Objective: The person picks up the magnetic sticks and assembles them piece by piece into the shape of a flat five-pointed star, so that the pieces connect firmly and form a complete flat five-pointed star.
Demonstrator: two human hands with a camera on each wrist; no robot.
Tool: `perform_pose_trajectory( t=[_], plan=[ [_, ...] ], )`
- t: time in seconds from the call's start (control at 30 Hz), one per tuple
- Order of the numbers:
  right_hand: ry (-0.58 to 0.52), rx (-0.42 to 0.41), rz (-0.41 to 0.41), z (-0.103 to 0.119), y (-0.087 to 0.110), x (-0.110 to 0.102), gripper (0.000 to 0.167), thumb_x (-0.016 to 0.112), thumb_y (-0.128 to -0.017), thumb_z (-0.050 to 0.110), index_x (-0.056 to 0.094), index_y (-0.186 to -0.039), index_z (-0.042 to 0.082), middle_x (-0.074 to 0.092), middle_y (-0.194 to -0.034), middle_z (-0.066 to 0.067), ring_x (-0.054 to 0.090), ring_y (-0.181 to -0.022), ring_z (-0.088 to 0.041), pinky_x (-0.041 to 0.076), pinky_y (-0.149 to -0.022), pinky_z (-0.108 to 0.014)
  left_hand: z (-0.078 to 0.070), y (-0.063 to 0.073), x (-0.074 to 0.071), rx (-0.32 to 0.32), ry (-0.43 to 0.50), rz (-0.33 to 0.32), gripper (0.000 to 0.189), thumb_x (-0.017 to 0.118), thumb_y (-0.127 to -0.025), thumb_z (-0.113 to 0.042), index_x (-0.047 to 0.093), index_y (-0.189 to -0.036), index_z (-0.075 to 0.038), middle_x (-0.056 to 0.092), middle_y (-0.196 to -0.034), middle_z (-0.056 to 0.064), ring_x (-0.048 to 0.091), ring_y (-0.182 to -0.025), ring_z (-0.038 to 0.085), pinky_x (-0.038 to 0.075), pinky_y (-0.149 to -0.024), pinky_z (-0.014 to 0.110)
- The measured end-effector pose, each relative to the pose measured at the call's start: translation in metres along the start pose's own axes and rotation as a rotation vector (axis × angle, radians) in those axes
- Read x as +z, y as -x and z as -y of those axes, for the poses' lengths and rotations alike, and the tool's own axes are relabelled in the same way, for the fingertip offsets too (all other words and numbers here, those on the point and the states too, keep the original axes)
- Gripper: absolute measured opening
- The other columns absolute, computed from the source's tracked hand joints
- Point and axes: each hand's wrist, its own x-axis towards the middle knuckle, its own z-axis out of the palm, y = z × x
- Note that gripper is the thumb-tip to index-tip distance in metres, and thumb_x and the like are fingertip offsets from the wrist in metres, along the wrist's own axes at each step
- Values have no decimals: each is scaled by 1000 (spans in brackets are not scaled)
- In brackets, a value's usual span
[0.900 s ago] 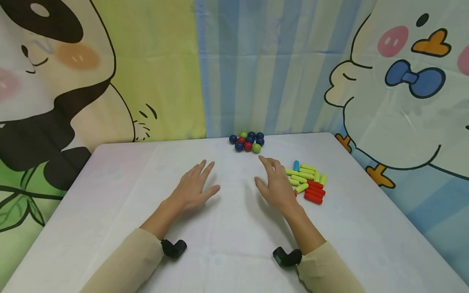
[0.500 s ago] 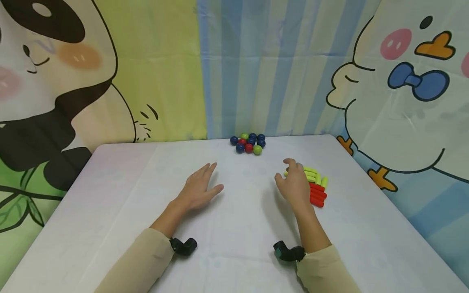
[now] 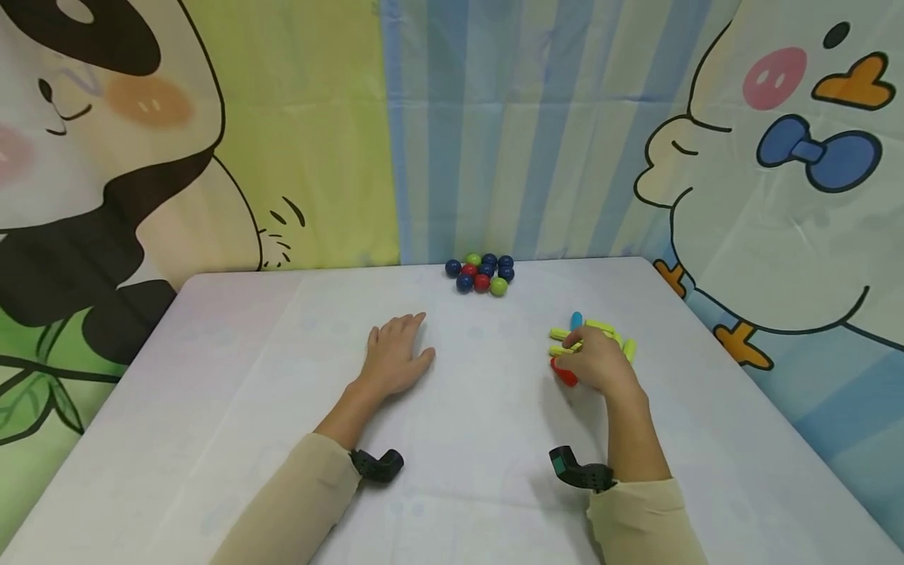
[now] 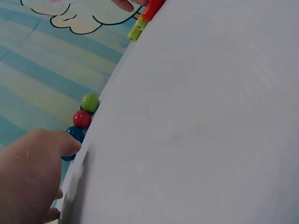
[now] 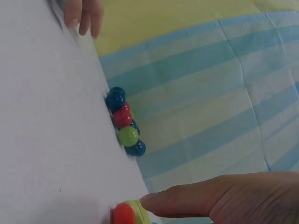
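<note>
Head view: coloured sticks [image 3: 566, 374] under and beside right hand [image 3: 603, 361], grip unclear; left hand [image 3: 392, 358] loose, well apart.

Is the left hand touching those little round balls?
Apart. The head view shows it: a strip of white tabletop lies between the left hand and the balls.

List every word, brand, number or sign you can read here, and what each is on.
None: I can read no text on the colored sticks, the shiny balls, the white table or the cartoon backdrop.
The black wrist devices are too small to tell.
</note>
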Motion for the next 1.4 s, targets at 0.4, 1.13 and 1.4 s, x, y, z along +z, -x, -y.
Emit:
perform_pose_trajectory(
  t=[0.4, 1.13, 1.4],
  plan=[
    [48, 5, 49, 5, -13, 14, 38, 77, -88, 14, 65, -123, 6, 66, -108, -15, 60, -97, -28, 56, -74, -33, -8, -11, 10, -55, 13, -26, 67, 53, -99, -40, 40, -159, -13, 41, -162, 17, 28, -154, 42, 7, -124, 70],
    [-57, -237, 92, 18, -26, 35, 22, 72, -93, 17, 72, -114, 10, 66, -103, -9, 60, -92, -24, 53, -70, -28, -18, -42, 24, -124, -33, -55, 64, 54, -99, -39, 42, -157, -14, 39, -163, 16, 26, -154, 41, 4, -124, 69],
    [-370, -278, 186, 15, -35, 55, 27, 67, -99, 22, 72, -124, 15, 69, -118, -8, 61, -102, -25, 56, -77, -28, -19, -57, 31, -112, -58, -73, 68, 55, -97, -42, 42, -157, -13, 39, -163, 17, 26, -154, 41, 6, -125, 68]
  ],
)
